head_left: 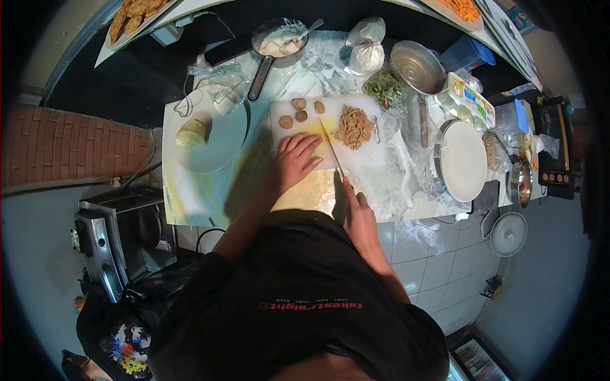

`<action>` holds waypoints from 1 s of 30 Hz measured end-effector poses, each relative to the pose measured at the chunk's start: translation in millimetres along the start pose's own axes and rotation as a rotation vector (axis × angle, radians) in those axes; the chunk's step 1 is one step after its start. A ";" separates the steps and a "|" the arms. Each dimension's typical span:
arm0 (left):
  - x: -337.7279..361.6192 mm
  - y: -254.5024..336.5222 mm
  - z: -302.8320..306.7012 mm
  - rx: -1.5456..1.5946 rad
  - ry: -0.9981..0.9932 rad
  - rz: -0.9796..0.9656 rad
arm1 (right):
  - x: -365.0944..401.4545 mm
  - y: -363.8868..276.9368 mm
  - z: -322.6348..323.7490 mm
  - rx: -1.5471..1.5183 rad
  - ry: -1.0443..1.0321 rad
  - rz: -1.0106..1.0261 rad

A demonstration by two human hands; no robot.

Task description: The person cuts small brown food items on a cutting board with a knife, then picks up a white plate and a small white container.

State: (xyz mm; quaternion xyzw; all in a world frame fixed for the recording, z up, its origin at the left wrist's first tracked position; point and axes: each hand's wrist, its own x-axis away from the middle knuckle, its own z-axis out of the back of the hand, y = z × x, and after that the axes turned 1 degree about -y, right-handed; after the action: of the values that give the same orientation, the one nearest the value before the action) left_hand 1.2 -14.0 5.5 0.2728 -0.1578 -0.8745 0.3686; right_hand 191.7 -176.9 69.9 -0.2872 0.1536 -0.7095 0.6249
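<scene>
A white cutting board lies on the marbled tabletop in front of me. My left hand rests on it with fingers stretched out and the thumb apart; whatever may lie under the fingertips is hidden. In my right hand is the handle of a knife. Its long narrow blade points away from me across the board, close beside the left fingertips. Several small round brown balls, possibly meatballs, sit at the board's far left. To the right of the blade is a heap of chopped brown pieces.
A cabbage piece is on the large round plate at left. Behind the board stands a pan with pale batter and a spoon. A metal bowl, bagged greens and a white oval plate crowd the right.
</scene>
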 end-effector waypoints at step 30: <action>1.4 -6.7 -3.2 -0.017 -0.024 -0.002 | 1.4 -4.7 16.4 -0.082 0.010 0.052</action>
State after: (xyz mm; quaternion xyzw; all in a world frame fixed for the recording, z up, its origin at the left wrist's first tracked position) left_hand -1.5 -10.7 -0.8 0.2591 -0.1544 -0.8796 0.3679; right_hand 197.8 -175.2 85.8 -0.3049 0.1933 -0.6874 0.6301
